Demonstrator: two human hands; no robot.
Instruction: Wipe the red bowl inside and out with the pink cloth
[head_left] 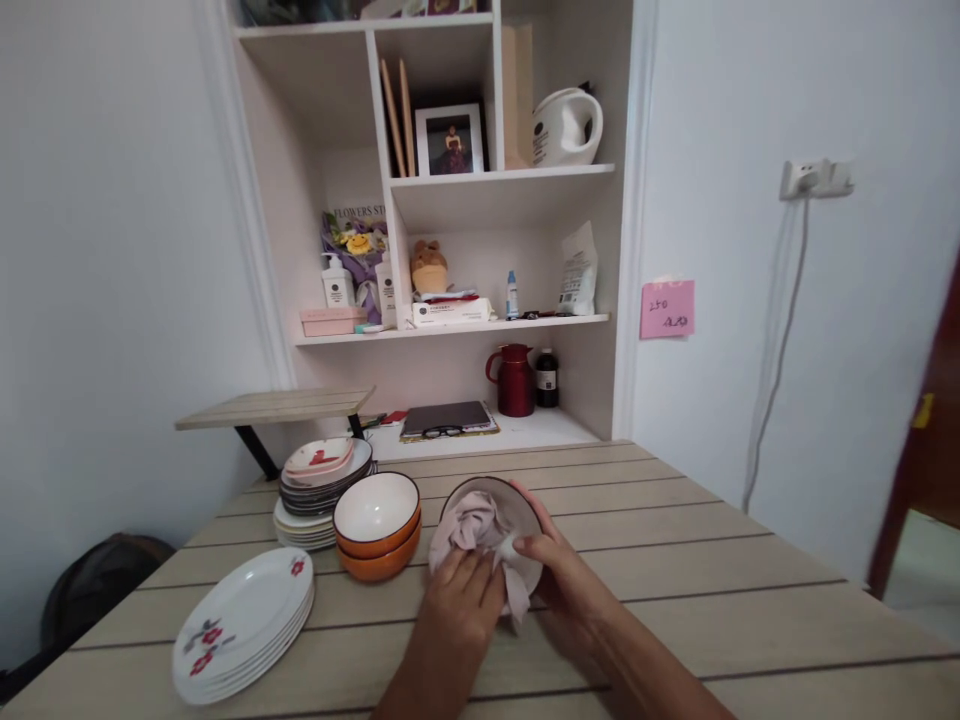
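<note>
Tilted toward me above the table is a bowl (525, 515) with a dark rim and a pale inside. My right hand (559, 560) grips its right side, thumb over the rim and fingers behind. A crumpled pale pink cloth (472, 520) lies inside the bowl and hangs over its lower edge. My left hand (465, 595) presses this cloth against the inside, its fingers bent into the folds. To the left of the bowl stand stacked orange bowls (379, 545) with white insides.
A stack of oval plates with red flowers (240, 620) lies at the left front. Behind it rises a pile of mixed plates (322, 490) beside a small raised shelf (277, 405). A red jug (515, 380) and a dark folder (448, 418) sit in the wall cabinet's lowest bay.
</note>
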